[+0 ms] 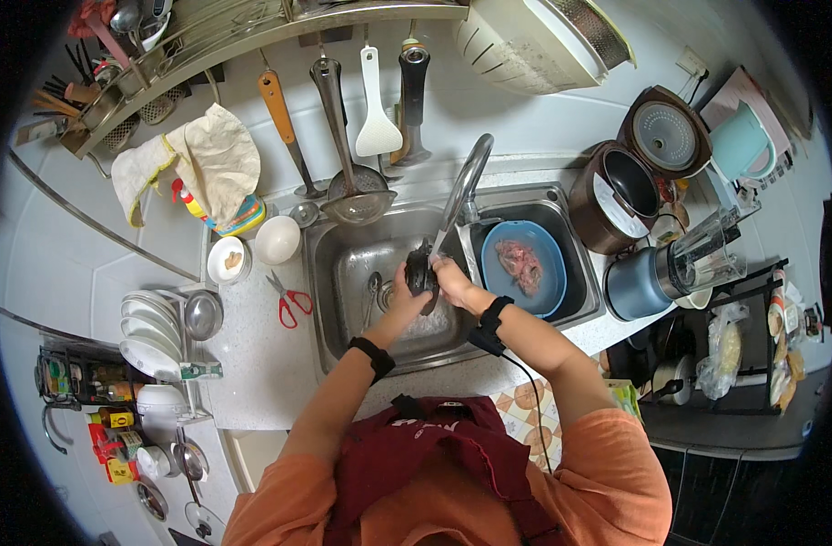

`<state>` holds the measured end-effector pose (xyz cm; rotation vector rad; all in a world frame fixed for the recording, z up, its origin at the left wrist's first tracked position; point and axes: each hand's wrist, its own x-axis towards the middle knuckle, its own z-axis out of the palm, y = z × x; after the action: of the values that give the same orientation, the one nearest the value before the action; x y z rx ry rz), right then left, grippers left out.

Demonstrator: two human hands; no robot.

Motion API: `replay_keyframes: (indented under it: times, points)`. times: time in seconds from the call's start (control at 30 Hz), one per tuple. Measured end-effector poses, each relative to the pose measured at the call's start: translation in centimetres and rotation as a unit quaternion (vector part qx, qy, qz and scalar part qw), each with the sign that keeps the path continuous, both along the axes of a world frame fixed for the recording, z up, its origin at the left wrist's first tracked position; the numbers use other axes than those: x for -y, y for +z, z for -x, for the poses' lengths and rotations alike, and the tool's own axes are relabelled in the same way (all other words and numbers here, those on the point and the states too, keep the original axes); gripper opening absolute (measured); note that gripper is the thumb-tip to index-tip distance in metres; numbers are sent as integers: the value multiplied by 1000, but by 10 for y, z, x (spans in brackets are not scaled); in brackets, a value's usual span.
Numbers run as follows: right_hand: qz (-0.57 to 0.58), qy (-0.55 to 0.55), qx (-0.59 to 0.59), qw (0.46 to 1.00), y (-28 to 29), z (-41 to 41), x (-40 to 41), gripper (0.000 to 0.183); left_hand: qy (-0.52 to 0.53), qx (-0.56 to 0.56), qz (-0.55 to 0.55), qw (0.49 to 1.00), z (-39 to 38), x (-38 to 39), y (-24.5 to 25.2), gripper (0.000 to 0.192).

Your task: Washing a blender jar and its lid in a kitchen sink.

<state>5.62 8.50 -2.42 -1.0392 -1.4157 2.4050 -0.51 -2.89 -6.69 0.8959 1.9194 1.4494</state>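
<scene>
Over the left basin of the steel sink (347, 273), my left hand (409, 300) grips a dark, wet-looking item (421, 276), possibly a fish; its kind is not certain. My right hand (453, 281) touches the item's right side, fingers at its upper part, under the curved faucet (467, 170). Water seems to run from the spout onto it. A spoon (371, 293) lies in the basin beside the drain. In the right basin, a blue plastic tub (487, 273) holds pinkish raw meat or offal (521, 266) in liquid.
Red-handled scissors (294, 307), a white bowl (278, 240) and a small bowl with pale pieces (218, 263) stand left of the sink. Ladles hang behind it. Rightward are an open rice cooker (593, 211) and a blender (637, 286). A cable hangs from my right wristband.
</scene>
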Motion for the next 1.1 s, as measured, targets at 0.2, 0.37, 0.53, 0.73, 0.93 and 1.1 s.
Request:
replay_keyframes:
  times: [0.2,0.37,0.53,0.73,0.93,1.1]
  points:
    - [-139,146,55,978,19,-14,7,26,-73,479,-16,874,27,-5,81,67]
    - [-228,128,-31,965,-8,-19,12,31,-56,449,47,890,21,-18,67,58]
    - [-389,48,31,919,1,-18,18,25,7,168,86,982,9,-26,28,60]
    - [-385,36,63,920,-18,-17,4,31,0,33,119,992,-8,-21,26,65]
    - [-99,40,63,992,21,-8,2,33,-33,-129,106,985,-20,-6,41,59]
    - [-58,-40,80,994,12,-3,4,25,-49,-123,88,987,-25,0,36,63]
